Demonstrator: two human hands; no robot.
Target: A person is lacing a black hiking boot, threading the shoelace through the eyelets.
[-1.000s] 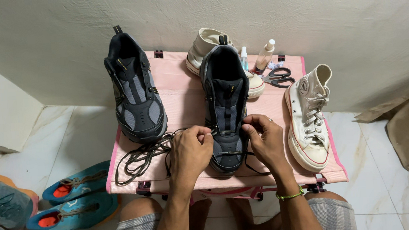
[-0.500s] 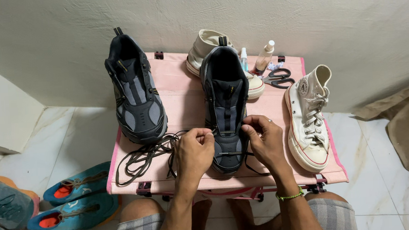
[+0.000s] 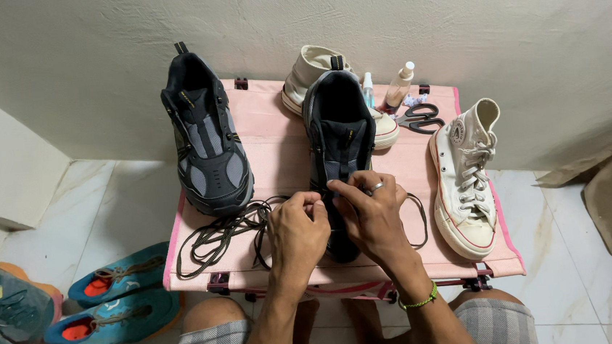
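Both hands have drawn closer together over the toe end of the middle shoe since a second ago, when they sat a little apart on either side of its lacing; everything else on the pink fabric-topped folding table (image 3: 275,149) lies as it did. Left of that table, on the pale marble floor, teal running shoes with orange insoles (image 3: 116,296) lie side by side, with darker teal shoes (image 3: 5,319) at the frame's left edge. On the table's left part stands a black-and-grey unlaced hiking shoe (image 3: 205,140), toe toward the person, and just below its toe a loose black shoelace (image 3: 216,237) sprawls in loops to the table's front edge. At the table's middle is the matching black-and-grey hiking shoe (image 3: 339,133); the left hand (image 3: 297,231) curls its fingers narrowly, pinching the lace at the shoe's left eyelets, while the right hand (image 3: 373,214), a ring on one finger and a green band on the wrist, pinches the lace with fingertips close together on the tongue. Behind this shoe, toward the wall, sits a cream low canvas shoe (image 3: 312,69), then a small clear spray bottle (image 3: 398,88) and black-handled scissors (image 3: 420,119). On the table's right part lies a white canvas high-top sneaker (image 3: 463,181), laced, toe toward the person.
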